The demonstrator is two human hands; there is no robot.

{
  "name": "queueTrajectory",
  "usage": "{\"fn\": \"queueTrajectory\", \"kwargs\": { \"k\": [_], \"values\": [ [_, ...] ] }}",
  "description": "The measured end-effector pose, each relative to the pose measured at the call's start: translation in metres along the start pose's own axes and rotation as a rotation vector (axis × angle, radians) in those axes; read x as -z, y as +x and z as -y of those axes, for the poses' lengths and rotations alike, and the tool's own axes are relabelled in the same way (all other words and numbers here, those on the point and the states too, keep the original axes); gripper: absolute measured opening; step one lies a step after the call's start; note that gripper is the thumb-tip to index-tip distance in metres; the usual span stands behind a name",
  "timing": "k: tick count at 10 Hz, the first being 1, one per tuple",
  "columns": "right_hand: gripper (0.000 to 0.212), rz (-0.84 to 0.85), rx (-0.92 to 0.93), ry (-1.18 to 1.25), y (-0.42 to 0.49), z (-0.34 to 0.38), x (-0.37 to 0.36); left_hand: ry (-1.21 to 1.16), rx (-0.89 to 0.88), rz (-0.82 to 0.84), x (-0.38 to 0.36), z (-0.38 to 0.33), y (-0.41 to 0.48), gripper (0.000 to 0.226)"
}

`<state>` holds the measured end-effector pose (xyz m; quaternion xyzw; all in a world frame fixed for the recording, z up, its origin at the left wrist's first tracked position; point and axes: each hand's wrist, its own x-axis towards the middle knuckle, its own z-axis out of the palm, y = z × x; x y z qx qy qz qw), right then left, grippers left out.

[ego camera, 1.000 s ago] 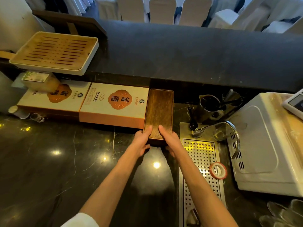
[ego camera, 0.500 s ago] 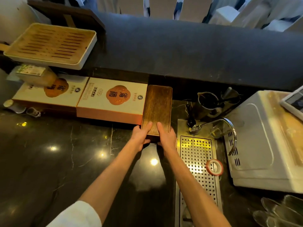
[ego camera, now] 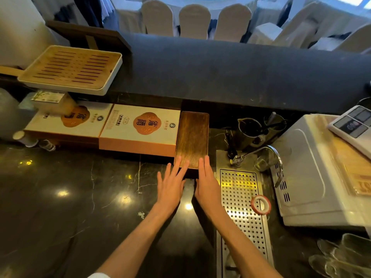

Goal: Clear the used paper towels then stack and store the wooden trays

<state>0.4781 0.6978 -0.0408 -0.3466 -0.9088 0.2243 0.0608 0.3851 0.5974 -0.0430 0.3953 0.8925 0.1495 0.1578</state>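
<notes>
tray: dark brown rectangular wooden tray (ego camera: 192,135) is laid on black marble surface (ego camera: 80,197).
hands: left hand (ego camera: 170,187) and right hand (ego camera: 207,185) are held flat, fingertips laid on its near end.

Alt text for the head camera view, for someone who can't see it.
A person's left hand and right hand lay straight fingers on the near end of a dark wooden tray, between an orange-and-white box and a perforated metal drainer.

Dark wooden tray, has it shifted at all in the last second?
No. The dark wooden tray still lies along the orange-and-white box, its near end jutting past the box's front as before.
</notes>
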Motion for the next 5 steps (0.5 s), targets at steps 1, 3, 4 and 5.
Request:
{"fn": "queueTrajectory", "kwargs": {
  "k": [1, 3, 4, 5],
  "values": [
    [0.087, 0.013, -0.004, 0.015, -0.002, 0.001, 0.0, -0.037, 0.003, 0.028, 0.004, -0.001, 0.0, 0.08],
    [0.084, -0.014, 0.05, 0.099, -0.007, 0.0, 0.009, -0.167, 0.006, 0.106, 0.021, -0.005, -0.002, 0.078],
    [0.083, -0.008, 0.032, 0.143, -0.015, -0.007, 0.011, -0.195, 0.041, 0.081, 0.023, 0.001, -0.009, 0.079],
    [0.08, 0.021, -0.063, 0.267, -0.025, -0.015, 0.018, -0.209, 0.096, 0.077, 0.028, 0.011, -0.017, 0.078]
  ]
}}
